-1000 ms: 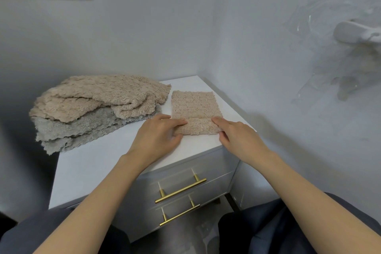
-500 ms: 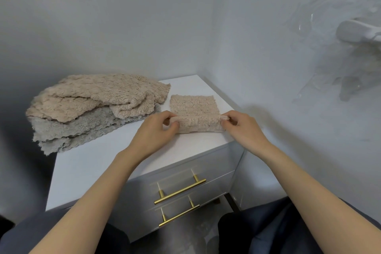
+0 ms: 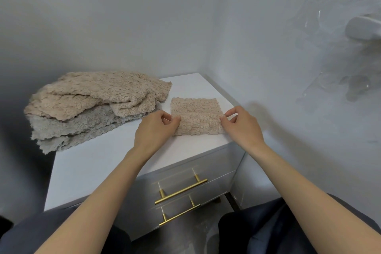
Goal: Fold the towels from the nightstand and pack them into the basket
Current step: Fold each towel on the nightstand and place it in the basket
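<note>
Head view: towel point(image 3: 196, 116) at nightstand's point(image 3: 103, 161) right front, near edge, pressed flat a second ago, now pinched by left hand point(image 3: 156, 128) and right hand point(image 3: 242, 123), lifted mid-fold; packing pending.

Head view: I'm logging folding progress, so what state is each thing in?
small beige towel, folded over, flat on the nightstand.
left hand, pinches the towel's left edge.
right hand, pinches its right edge.
towel pile, unfolded, heaped.
drawers, both closed.
</note>
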A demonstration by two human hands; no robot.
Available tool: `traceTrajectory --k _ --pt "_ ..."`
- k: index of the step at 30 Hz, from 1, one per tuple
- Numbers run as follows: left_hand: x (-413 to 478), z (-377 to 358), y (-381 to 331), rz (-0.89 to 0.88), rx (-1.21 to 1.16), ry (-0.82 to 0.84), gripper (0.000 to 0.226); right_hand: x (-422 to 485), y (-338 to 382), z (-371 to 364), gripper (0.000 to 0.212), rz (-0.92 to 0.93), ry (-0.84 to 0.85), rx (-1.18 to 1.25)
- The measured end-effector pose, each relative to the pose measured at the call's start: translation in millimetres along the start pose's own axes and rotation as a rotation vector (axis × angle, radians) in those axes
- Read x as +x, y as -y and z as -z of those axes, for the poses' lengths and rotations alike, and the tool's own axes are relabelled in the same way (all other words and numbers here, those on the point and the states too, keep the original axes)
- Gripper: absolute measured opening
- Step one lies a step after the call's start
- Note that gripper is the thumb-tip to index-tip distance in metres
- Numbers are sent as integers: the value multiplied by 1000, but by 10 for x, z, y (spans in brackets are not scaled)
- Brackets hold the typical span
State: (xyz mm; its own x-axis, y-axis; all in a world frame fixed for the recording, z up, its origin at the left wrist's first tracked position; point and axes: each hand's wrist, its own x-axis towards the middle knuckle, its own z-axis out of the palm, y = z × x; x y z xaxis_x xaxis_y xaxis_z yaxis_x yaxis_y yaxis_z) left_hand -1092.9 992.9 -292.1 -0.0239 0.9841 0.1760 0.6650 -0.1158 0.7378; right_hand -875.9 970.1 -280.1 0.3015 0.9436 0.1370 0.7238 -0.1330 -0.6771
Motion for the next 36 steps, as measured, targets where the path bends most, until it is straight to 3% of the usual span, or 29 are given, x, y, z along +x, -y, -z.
traceTrajectory --k 3,7,13,21,32,34,36 --pt "14 -16 -4 14 19 -13 25 -35 29 -39 15 85 -80 -95" --pt "20 -24 4 7 24 -4 24 -155 124 -79 31 393 -167 -267" --pt "40 -24 -6 23 13 5 26 -413 318 -369 50 745 79 -499" --pt "47 -23 -11 13 39 16 24 -380 249 -414 51 708 126 -617" --pt "14 -18 -25 -13 109 -18 21 -293 11 -118 51 582 64 -650" --pt "-18 -20 -38 -65 118 -65 19 -277 -5 -93 51 562 70 -661" --pt "-58 -6 -53 -228 129 -127 16 -254 -20 -72 51 548 80 -665"
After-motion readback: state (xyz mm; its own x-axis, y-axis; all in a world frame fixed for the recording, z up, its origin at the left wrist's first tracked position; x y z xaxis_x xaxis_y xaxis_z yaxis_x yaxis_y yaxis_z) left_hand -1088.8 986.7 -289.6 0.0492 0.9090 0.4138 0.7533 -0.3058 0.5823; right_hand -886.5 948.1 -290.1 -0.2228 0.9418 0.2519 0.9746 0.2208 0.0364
